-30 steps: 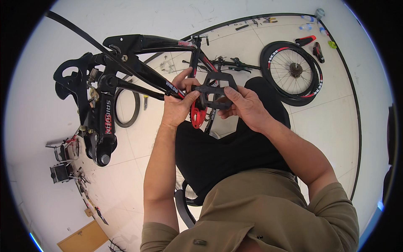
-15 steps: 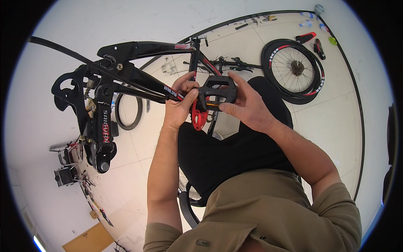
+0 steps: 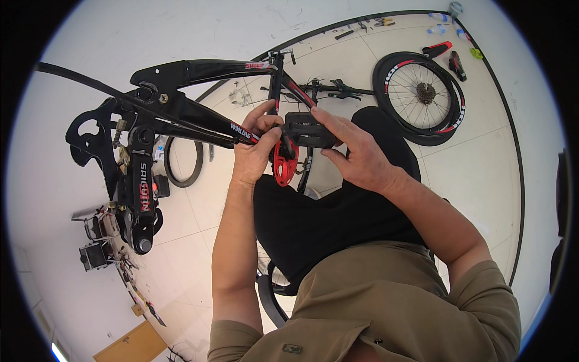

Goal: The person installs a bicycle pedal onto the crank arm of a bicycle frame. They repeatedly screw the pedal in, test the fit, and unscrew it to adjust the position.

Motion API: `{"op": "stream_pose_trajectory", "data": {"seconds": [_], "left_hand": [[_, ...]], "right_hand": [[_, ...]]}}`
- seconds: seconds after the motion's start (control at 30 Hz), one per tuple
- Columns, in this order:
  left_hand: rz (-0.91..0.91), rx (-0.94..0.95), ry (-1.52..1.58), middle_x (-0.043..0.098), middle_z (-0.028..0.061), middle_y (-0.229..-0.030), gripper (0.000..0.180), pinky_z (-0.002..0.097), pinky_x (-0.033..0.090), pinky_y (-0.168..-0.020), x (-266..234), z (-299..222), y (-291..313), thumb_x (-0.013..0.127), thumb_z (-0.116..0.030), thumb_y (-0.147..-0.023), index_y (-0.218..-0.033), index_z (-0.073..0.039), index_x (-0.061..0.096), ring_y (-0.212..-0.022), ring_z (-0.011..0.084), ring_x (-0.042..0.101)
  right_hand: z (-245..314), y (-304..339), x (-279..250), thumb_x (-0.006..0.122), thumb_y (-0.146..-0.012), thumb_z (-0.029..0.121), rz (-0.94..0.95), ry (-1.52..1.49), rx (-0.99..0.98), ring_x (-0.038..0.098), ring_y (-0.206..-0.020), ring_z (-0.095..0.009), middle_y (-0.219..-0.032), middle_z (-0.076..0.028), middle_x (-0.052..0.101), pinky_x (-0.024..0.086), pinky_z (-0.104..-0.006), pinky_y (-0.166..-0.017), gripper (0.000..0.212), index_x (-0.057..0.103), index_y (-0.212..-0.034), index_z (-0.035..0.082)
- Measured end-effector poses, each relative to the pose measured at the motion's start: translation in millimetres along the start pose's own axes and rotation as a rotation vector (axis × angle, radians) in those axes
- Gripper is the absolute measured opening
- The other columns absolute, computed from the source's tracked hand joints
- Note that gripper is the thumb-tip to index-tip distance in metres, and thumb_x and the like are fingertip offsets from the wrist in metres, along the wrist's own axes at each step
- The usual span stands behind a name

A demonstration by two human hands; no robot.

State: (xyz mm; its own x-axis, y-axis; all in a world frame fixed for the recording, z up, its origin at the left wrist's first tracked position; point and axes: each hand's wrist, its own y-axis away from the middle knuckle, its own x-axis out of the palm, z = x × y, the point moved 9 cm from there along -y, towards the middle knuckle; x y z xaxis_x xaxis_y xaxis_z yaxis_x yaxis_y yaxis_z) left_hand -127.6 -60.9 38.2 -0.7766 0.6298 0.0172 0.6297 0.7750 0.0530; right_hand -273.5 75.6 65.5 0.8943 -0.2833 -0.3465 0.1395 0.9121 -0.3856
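A black bicycle pedal (image 3: 310,130) is in front of me, turned nearly edge-on. My right hand (image 3: 362,151) is at its right end, with the fingers on the upper edge and the thumb near the lower corner. My left hand (image 3: 254,148) is closed at the pedal's inner end, thumb and fingers around the end of the black crank arm (image 3: 287,145); its fingertips are partly hidden. Just below lies a red chain guard (image 3: 284,168). The black bicycle frame (image 3: 199,114) stretches left from my left hand.
On the right, a wheel (image 3: 422,96) with a cassette lies on the tiled floor, near a red-and-black saddle (image 3: 437,48). Handlebars (image 3: 338,90) lie behind the pedal. A loose tyre (image 3: 184,161) is beyond the frame, and a hammer (image 3: 350,32) is at the back.
The pedal has rotated from showing its broad open face to nearly edge-on. My right fingers have shifted over its upper edge. The frame has swung slightly left and down in view.
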Motion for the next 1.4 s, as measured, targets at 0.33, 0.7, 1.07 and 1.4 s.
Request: {"op": "stream_pose_trajectory", "data": {"seconds": [0.33, 0.7, 1.07, 1.4], "left_hand": [[0.026, 0.069, 0.015, 0.067, 0.0081, -0.109, 0.054, 0.0246, 0.049, -0.083, -5, 4, -1, 0.063, 0.010, -0.086, -0.139, 0.003, 0.053, -0.089, 0.0104, 0.059], [0.022, 0.142, -0.036, 0.064, 0.0068, -0.111, 0.067, 0.0219, 0.051, -0.079, 1, -3, 0, 0.064, 0.014, -0.086, -0.148, 0.000, 0.045, -0.083, 0.0072, 0.057], [0.068, 0.164, -0.063, 0.063, 0.0054, -0.110, 0.072, 0.0215, 0.049, -0.085, -3, 1, -2, 0.067, 0.015, -0.084, -0.150, -0.001, 0.042, -0.084, 0.0063, 0.054], [0.055, 0.149, -0.084, 0.064, 0.0039, -0.107, 0.066, 0.0214, 0.047, -0.083, -3, 0, -1, 0.063, 0.017, -0.084, -0.145, 0.000, 0.046, -0.082, 0.0060, 0.048]], "right_hand": [[-28, 5, 9, 0.054, -0.101, 0.000, -0.037, -0.692, 0.455, 0.063, -0.099, -0.012, -0.117, -0.010, 0.065, 0.059, -0.0286, -0.077, 0.063, 0.029, -0.159, 0.009], [-32, 4, 9, 0.054, -0.101, -0.001, -0.030, -0.637, 0.435, 0.063, -0.100, -0.012, -0.122, -0.009, 0.062, 0.060, -0.0286, -0.078, 0.065, 0.030, -0.159, 0.013], [-31, 2, 14, 0.055, -0.101, 0.001, -0.019, -0.701, 0.466, 0.062, -0.107, -0.012, -0.125, -0.011, 0.061, 0.062, -0.0299, -0.077, 0.065, 0.028, -0.159, 0.011], [-20, -1, 6, 0.060, -0.095, -0.004, -0.064, -0.393, 0.177, 0.066, -0.099, -0.018, -0.114, -0.016, 0.066, 0.055, -0.0332, -0.087, 0.066, 0.035, -0.155, 0.007]]}}
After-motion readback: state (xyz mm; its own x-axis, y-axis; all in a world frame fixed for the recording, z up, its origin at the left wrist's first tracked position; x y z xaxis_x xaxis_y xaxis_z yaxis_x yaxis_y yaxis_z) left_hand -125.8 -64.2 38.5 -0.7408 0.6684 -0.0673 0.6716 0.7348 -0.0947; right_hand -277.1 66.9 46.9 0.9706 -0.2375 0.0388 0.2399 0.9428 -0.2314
